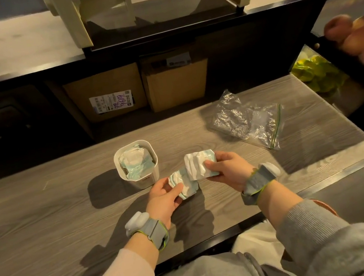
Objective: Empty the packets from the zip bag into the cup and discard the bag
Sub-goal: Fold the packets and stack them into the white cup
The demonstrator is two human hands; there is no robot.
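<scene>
Two hands grip packet stacks: left hand [164, 195] w/ one [183, 184], right hand [226, 170] w/ another [199, 165], beside part-filled cup [135, 164]; zip bag [250, 122] lies apart.

Cup [143, 178]: white.
Packets [199, 165]: white, pale teal edges.
Zip bag [246, 121]: clear, green seal strip.
Table [43, 211]: grey wood grain.
Wristbands [155, 233]: grey, lime-green trim.

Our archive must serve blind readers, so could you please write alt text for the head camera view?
A person's left hand and right hand each hold white-and-teal packets above a wooden table, beside a white cup nearly full of packets. A clear zip bag, apparently empty, lies crumpled on the table to the right.
</scene>
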